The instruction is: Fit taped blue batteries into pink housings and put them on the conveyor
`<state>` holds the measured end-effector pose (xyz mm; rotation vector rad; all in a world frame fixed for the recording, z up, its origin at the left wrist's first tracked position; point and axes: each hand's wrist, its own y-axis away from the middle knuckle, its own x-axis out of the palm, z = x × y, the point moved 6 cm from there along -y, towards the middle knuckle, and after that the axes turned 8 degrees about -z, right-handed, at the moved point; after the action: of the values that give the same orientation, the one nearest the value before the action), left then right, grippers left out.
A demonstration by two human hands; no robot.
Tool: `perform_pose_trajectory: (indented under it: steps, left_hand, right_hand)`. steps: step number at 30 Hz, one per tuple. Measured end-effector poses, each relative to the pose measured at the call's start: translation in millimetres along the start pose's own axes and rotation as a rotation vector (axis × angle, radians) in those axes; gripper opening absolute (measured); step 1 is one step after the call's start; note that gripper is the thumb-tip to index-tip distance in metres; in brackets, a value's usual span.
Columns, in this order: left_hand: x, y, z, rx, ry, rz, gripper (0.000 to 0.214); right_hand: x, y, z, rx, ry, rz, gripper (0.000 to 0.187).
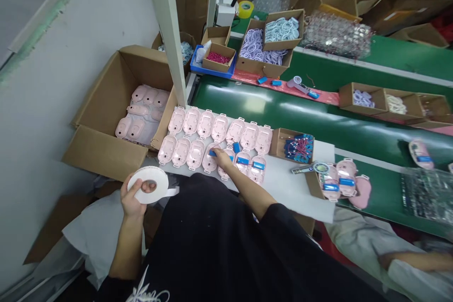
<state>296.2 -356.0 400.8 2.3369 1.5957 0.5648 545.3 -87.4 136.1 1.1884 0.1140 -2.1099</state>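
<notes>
My left hand grips a large roll of white tape, a short end hanging loose at its right. My right hand reaches over two rows of pink plastic shells, its fingers closed on a blue battery inside a front-row shell. Close beside that hand, another blue battery lies near the shell edges. Farther right in the front row, shells hold blue batteries, such as this wired battery. The back-row shells show no batteries.
A cardboard box with more pink shells stands at left. Right of the rows sits a box of wired blue batteries. Beyond runs a green conveyor belt. A metal post rises at the back. A co-worker's arm shows at right.
</notes>
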Motion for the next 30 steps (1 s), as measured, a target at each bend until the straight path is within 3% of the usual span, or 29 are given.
perform_pose_trajectory:
  steps: [8,18,26,30]
  left_hand:
    - [-14.1,-17.2,-3.5,-0.006,-0.032,-0.037,0.031]
    - [2.1,-32.8,-2.3,-0.049,-0.093,-0.003,0.034]
    - [27.6,-35.7,23.2,-0.119,-0.088,0.078,0.033]
    - [43.7,-57.1,58.6,-0.243,-0.224,0.236,0.04]
  right_hand:
    - [17.5,-9.1,-1.9,-0.01,0.14,-0.012,0.052]
    - [15.0,-18.2,9.6,0.017,0.226,0.127,0.042]
    - [15.0,-17.3,15.6,-0.015,0.178,0.119,0.053]
    - [0.2,-12.5,8.6,-0.088,0.142,0.085,0.048]
